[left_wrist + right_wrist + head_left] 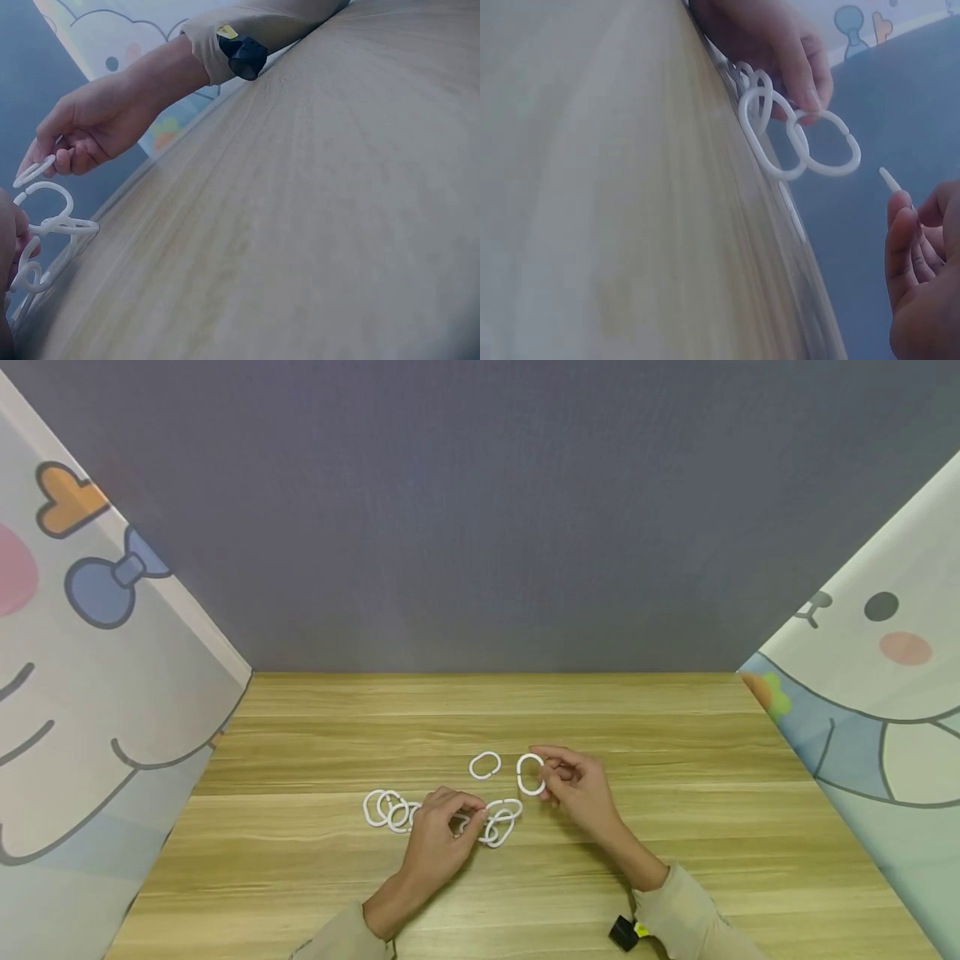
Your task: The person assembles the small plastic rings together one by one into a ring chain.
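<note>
A chain of white plastic links (365, 811) lies across the table, running under my left hand (441, 839). Between thumb and index finger, the left hand pinches the chain's upper right link (832, 171), which has a small split in its side. That link is raised and hooked through its neighbour. To the right, my right hand (583, 791) pinches a separate white link (519, 783) by its edge, held apart from the chain. Part of the chain is hidden behind the left hand's fingers.
A single loose white link (471, 767) lies on the wooden table (315, 735), beyond the chain. A grey panel (480, 527) stands at the table's back edge, with cartoon-printed panels at both sides. A small black device (623, 933) is at the right sleeve.
</note>
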`<state>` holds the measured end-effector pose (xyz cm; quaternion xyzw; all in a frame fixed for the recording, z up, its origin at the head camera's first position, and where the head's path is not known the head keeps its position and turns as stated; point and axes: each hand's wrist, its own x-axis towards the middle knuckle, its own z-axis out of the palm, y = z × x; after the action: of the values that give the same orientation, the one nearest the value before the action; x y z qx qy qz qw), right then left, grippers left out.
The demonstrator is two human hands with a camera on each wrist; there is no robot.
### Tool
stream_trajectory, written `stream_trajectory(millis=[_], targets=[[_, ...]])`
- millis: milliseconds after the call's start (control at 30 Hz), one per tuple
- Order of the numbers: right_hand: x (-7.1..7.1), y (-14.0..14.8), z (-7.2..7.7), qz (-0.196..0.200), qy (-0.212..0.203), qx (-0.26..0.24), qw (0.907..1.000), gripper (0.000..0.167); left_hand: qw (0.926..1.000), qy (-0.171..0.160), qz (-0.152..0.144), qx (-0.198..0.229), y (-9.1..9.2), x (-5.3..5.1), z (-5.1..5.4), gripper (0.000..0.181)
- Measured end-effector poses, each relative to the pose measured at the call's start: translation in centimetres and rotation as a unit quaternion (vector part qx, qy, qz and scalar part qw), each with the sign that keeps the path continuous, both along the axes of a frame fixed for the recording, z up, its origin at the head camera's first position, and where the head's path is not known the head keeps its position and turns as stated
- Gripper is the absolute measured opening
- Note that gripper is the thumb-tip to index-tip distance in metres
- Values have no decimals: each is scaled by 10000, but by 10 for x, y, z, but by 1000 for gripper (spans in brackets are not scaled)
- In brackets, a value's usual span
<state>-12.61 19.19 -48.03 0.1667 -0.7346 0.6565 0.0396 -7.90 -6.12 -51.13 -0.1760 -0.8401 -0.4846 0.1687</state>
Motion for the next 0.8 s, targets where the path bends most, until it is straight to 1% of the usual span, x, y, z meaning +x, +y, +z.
stream_trajectory(millis=[133,200,300,500,667,800], targets=[[6,-6,2,298,-55,99,9995,30,10000,-40,15,-9,0,0,0,17],[8,-8,2,459,-148,153,9987,31,10000,-48,30,-17,0,0,0,17],[11,-11,2,599,-297,228,9975,30,10000,-33,51,-36,0,0,0,17],[12,-13,1,686,-485,249,9962,28,9998,126,101,-96,0,0,0,17],[13,-14,1,669,-675,266,9951,27,9995,247,133,-152,0,-1,-1,18],[13,-15,0,674,-737,323,9945,26,9993,314,136,-152,0,-1,-2,18]])
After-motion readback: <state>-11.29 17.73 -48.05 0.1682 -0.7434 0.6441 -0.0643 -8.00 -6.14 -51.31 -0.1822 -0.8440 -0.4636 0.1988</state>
